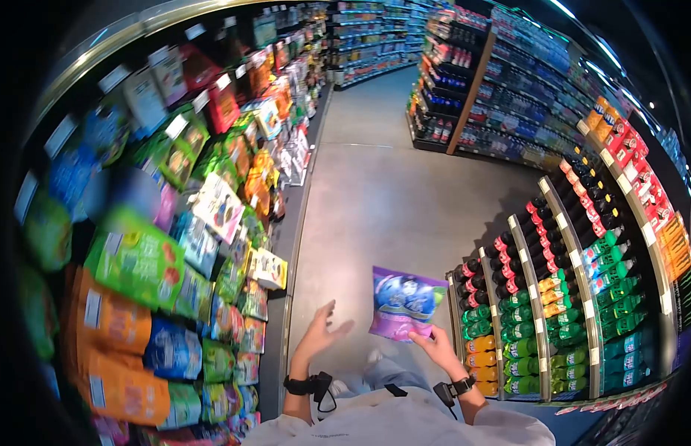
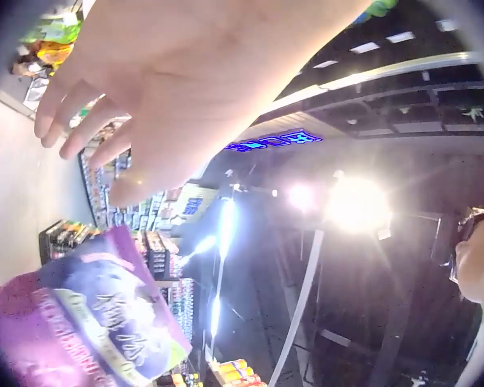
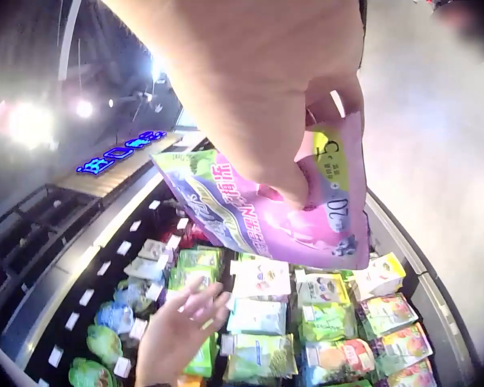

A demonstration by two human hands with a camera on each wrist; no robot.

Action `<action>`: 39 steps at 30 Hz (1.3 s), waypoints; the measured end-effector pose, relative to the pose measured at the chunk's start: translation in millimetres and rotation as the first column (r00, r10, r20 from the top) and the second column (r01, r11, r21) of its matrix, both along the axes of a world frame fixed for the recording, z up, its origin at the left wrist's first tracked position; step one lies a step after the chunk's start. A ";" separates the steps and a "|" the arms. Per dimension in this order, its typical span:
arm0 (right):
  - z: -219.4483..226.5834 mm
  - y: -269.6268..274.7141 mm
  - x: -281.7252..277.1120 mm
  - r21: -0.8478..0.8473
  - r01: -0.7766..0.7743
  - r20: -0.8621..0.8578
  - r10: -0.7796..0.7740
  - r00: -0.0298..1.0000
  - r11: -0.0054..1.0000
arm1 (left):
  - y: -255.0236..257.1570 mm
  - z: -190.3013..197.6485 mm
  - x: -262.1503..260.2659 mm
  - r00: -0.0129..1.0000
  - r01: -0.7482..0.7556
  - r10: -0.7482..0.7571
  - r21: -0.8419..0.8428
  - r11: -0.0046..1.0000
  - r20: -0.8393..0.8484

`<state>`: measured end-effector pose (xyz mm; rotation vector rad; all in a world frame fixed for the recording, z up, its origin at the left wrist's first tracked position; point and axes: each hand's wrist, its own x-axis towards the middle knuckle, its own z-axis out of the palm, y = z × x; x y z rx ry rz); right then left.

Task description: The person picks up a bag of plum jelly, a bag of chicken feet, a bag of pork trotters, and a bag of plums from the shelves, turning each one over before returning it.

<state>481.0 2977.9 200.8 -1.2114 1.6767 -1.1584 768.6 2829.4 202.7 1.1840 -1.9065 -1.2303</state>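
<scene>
A purple and blue snack bag [image 1: 406,303] is held up in front of the body by my right hand [image 1: 439,349], thumb on its front at the lower right corner. The right wrist view shows the thumb of that hand [image 3: 250,89] pressed on the pink side of the bag [image 3: 266,211]. My left hand [image 1: 320,333] is raised to the left of the bag, apart from it, holding nothing. In the left wrist view the fingers of the left hand [image 2: 169,89] are spread and slightly bent, with the bag [image 2: 105,318] below them.
Shelves of colourful snack bags [image 1: 137,260] run along the left. On the right stand tilted racks of drink bottles [image 1: 518,334] with dividers. Grey floor [image 1: 375,193] stretches ahead to a drinks shelf [image 1: 502,104] and farther shelving [image 1: 379,37].
</scene>
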 end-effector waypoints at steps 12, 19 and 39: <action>1.1 -260.9 -153.2 0.034 0.063 0.456 -0.072 0.887 0.997 | -279.7 50.3 -203.6 0.820 0.570 -0.552 0.301 0.765 -0.149; 28.1 -412.6 -217.4 0.042 -0.029 0.627 -0.004 0.779 0.999 | -417.3 69.6 -277.6 0.888 0.449 -0.449 0.408 0.795 -0.102; 28.3 -897.5 -345.7 -0.049 0.175 0.356 -0.146 0.923 0.983 | -914.0 41.5 -411.4 0.888 0.451 -0.439 0.432 0.781 -0.134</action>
